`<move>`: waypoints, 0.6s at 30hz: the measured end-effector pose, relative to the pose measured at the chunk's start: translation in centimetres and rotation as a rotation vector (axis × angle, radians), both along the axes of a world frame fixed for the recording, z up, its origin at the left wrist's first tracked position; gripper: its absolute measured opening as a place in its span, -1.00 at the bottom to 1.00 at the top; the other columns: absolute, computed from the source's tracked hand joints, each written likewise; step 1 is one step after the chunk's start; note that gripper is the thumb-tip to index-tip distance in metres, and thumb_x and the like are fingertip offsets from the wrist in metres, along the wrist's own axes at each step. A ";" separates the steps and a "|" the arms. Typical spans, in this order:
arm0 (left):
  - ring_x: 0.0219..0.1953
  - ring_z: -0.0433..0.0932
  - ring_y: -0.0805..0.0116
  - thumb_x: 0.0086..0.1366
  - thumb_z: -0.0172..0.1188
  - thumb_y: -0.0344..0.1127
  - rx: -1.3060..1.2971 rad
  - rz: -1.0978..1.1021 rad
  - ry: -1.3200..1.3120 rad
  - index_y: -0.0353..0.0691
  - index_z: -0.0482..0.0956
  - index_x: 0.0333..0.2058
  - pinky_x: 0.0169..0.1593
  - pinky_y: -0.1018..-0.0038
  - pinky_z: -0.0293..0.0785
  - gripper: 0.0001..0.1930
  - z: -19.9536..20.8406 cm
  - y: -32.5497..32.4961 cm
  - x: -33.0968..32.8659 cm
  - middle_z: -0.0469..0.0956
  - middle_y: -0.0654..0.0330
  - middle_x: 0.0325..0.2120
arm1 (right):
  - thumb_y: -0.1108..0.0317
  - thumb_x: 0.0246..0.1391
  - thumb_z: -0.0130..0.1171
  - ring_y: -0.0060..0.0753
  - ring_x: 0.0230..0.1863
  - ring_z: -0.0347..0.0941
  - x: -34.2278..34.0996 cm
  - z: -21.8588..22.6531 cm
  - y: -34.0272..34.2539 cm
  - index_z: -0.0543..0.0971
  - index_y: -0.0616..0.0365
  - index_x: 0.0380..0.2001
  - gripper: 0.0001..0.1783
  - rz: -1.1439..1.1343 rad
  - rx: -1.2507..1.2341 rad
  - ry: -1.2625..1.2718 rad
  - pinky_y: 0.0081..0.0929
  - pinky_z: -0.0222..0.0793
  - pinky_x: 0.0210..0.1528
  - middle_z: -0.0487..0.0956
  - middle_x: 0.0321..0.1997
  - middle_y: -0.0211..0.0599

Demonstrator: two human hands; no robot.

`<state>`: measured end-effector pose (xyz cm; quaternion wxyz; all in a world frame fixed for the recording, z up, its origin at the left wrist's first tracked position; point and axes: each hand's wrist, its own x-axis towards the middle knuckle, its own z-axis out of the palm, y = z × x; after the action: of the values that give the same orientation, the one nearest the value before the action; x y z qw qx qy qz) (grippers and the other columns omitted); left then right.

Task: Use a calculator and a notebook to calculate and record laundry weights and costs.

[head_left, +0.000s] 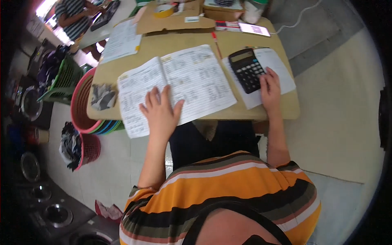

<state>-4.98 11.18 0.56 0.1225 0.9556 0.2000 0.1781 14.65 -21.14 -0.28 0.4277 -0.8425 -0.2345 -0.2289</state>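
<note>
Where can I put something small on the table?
Bare tabletop shows between the cardboard and open notebook, and between the crumpled grey item and upper-left papers. Crowded: the notebook under the left hand, the calculator by the right hand.

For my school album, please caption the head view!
Left hand on an open notebook, right hand at a calculator.

Free room runs along the desk (179,40) between the open notebook (198,81) and the cardboard (173,25), but the red-capped pen (217,45) lies in the way at its right.
</note>
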 end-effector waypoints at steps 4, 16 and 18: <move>0.42 0.06 -0.35 0.27 0.22 0.29 0.001 -0.046 0.028 -0.02 0.31 0.37 0.28 -0.56 -0.12 -0.19 -0.3 0.1 0.1 0.18 -0.23 0.35 | 0.32 0.32 0.18 0.02 0.21 0.45 -0.4 0.4 0.0 0.68 0.20 -0.11 -0.78 0.046 0.022 0.050 -0.25 0.39 0.20 0.41 0.31 0.08; 0.45 -0.03 -0.39 0.23 0.18 0.41 0.002 -0.060 0.052 0.04 0.23 0.42 0.28 -0.59 -0.22 -0.09 -0.3 -0.2 0.1 0.11 -0.30 0.38 | 0.22 0.25 0.26 0.19 0.25 0.42 0.4 1.1 0.6 0.75 -0.02 -0.12 -0.79 0.108 -0.167 -0.107 -0.12 0.27 0.32 0.35 0.38 0.14; 0.45 -0.03 -0.39 0.23 0.19 0.41 0.000 -0.055 0.068 0.04 0.24 0.42 0.28 -0.59 -0.22 -0.09 -0.3 -0.2 0.1 0.11 -0.30 0.39 | 0.20 0.25 0.26 0.18 0.26 0.42 0.3 1.8 1.4 0.75 -0.04 -0.13 -0.79 0.118 -0.126 -0.096 -0.12 0.28 0.32 0.35 0.39 0.14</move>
<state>-4.87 11.02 0.30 0.1204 0.9663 0.1777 0.1423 14.92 -19.78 1.51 0.3750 -0.8403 -0.3178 -0.2285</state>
